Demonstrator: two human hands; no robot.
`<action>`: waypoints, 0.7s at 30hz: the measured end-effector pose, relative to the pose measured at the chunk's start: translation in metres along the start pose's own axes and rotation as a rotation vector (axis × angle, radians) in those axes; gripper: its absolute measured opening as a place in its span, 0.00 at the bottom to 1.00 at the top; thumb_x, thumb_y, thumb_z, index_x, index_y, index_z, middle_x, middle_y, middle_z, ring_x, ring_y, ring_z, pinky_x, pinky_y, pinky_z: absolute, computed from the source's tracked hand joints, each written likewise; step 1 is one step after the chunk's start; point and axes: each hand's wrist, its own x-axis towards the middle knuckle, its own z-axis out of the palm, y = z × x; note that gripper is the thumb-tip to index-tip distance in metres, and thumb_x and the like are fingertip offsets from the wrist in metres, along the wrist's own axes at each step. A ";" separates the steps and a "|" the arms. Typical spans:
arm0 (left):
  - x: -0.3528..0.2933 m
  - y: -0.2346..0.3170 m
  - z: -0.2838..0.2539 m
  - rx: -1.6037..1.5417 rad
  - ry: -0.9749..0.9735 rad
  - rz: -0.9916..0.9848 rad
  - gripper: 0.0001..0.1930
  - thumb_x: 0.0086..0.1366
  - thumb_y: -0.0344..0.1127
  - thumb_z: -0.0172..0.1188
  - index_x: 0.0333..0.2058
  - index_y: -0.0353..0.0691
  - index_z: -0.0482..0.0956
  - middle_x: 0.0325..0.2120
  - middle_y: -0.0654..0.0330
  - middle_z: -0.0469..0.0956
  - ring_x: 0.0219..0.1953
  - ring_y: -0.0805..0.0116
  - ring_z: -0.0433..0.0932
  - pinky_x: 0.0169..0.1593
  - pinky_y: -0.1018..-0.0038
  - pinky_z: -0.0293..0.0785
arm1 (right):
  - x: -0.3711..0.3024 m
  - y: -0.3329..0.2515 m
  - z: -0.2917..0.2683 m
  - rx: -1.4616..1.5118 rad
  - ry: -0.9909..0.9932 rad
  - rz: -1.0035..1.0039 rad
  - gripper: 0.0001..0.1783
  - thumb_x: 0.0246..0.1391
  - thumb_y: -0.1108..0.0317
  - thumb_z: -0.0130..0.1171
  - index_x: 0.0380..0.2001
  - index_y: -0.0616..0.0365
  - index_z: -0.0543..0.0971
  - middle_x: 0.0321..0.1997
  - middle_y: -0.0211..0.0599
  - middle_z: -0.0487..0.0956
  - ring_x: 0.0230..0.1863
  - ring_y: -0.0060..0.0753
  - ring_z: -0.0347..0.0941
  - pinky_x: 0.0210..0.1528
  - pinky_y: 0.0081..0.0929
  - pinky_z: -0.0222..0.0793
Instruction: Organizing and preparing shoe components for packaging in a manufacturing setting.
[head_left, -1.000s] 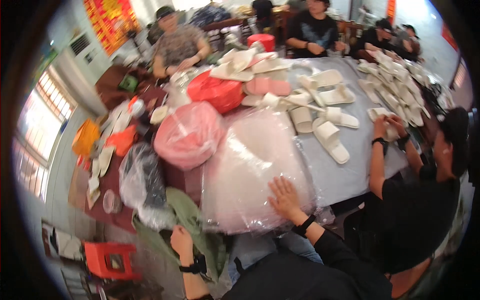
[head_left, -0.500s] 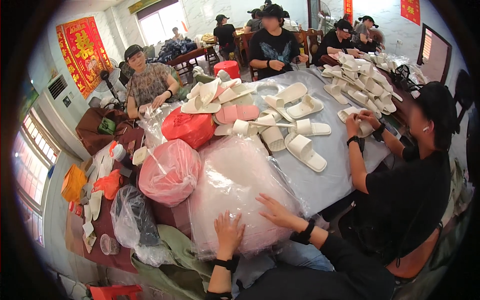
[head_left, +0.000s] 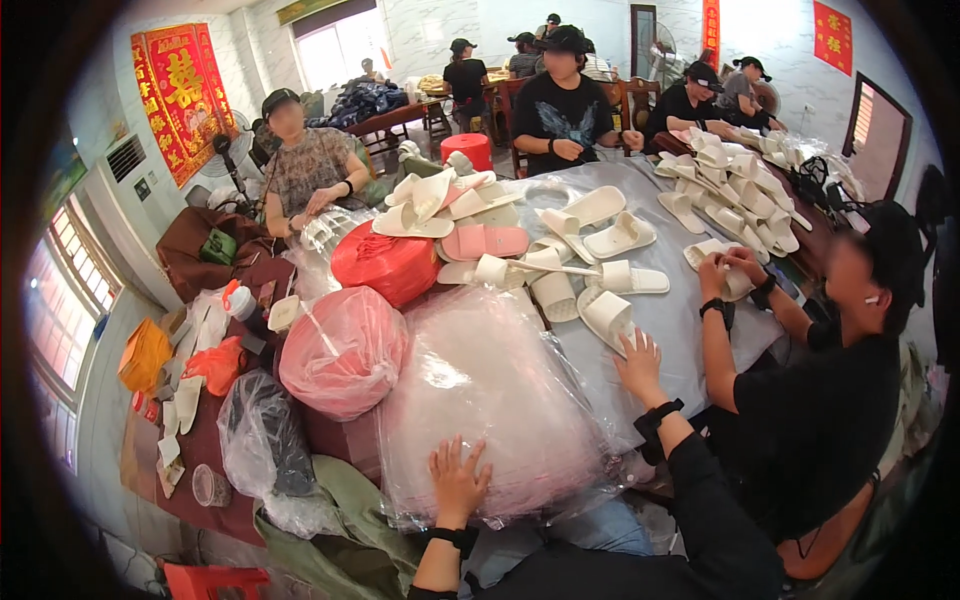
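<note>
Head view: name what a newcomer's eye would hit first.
The shiny plastic stack, front and center, would likely catch the eye first, with the left hand at its near edge and the right hand at a cream slipper beyond its right side. The red roll stands out behind it to the left, and a red-and-gold banner hangs at upper left.

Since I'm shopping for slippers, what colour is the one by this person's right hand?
The slipper by the right hand is off-white, shown in the head view.
</note>
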 end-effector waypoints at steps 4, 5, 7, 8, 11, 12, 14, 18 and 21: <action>0.001 0.002 0.001 0.004 0.007 -0.005 0.22 0.58 0.50 0.55 0.52 0.58 0.73 0.56 0.53 0.64 0.60 0.49 0.58 0.63 0.52 0.45 | 0.005 0.018 0.009 -0.004 -0.212 0.022 0.33 0.47 0.54 0.59 0.58 0.45 0.65 0.64 0.45 0.61 0.64 0.55 0.55 0.62 0.56 0.48; 0.001 0.002 0.000 -0.004 0.002 -0.001 0.22 0.58 0.50 0.55 0.52 0.58 0.73 0.56 0.53 0.64 0.60 0.50 0.57 0.63 0.53 0.45 | 0.007 0.020 0.012 -0.001 -0.215 0.014 0.33 0.47 0.54 0.59 0.58 0.45 0.65 0.64 0.45 0.61 0.64 0.55 0.55 0.62 0.56 0.48; 0.000 0.002 -0.001 -0.010 -0.008 -0.004 0.22 0.58 0.50 0.55 0.52 0.58 0.73 0.56 0.53 0.63 0.60 0.50 0.56 0.64 0.53 0.44 | 0.006 0.019 0.013 -0.035 -0.182 0.029 0.33 0.47 0.53 0.59 0.57 0.46 0.66 0.64 0.48 0.60 0.64 0.56 0.54 0.62 0.54 0.48; 0.000 0.001 -0.001 -0.010 -0.006 -0.004 0.22 0.58 0.50 0.55 0.52 0.58 0.73 0.57 0.53 0.63 0.60 0.50 0.56 0.64 0.53 0.44 | 0.005 0.018 0.014 -0.034 -0.187 0.025 0.33 0.47 0.53 0.59 0.57 0.46 0.66 0.64 0.48 0.60 0.64 0.56 0.54 0.62 0.54 0.48; 0.001 0.003 -0.001 -0.012 -0.001 -0.004 0.23 0.58 0.49 0.55 0.53 0.58 0.72 0.57 0.53 0.63 0.60 0.50 0.56 0.64 0.53 0.44 | 0.006 0.019 0.011 -0.124 0.013 0.084 0.33 0.46 0.52 0.60 0.56 0.47 0.67 0.63 0.53 0.59 0.64 0.57 0.53 0.62 0.53 0.49; 0.001 0.003 -0.001 -0.012 0.000 0.001 0.23 0.58 0.49 0.55 0.53 0.58 0.72 0.57 0.53 0.63 0.61 0.50 0.56 0.64 0.53 0.44 | 0.009 0.022 0.010 -0.071 -0.047 0.125 0.34 0.46 0.51 0.61 0.57 0.47 0.66 0.63 0.54 0.59 0.64 0.57 0.52 0.62 0.52 0.49; 0.003 0.004 0.000 -0.014 0.012 0.007 0.22 0.58 0.49 0.55 0.53 0.58 0.73 0.56 0.53 0.63 0.60 0.50 0.57 0.63 0.52 0.45 | 0.013 0.027 0.007 -0.021 -0.104 0.166 0.35 0.46 0.51 0.61 0.58 0.47 0.65 0.63 0.56 0.58 0.65 0.58 0.51 0.62 0.51 0.50; -0.001 0.000 0.001 0.002 0.022 -0.004 0.22 0.58 0.49 0.55 0.53 0.59 0.73 0.56 0.54 0.63 0.59 0.50 0.58 0.63 0.51 0.46 | 0.015 -0.002 -0.028 0.029 -0.445 0.211 0.44 0.40 0.43 0.62 0.60 0.48 0.62 0.61 0.56 0.61 0.62 0.58 0.56 0.58 0.45 0.58; -0.001 0.001 0.002 -0.004 0.022 0.003 0.22 0.58 0.49 0.55 0.53 0.59 0.72 0.57 0.54 0.63 0.59 0.50 0.58 0.63 0.52 0.46 | 0.010 -0.001 -0.030 0.083 -0.531 0.138 0.48 0.36 0.39 0.63 0.59 0.53 0.63 0.49 0.55 0.71 0.50 0.54 0.68 0.51 0.43 0.65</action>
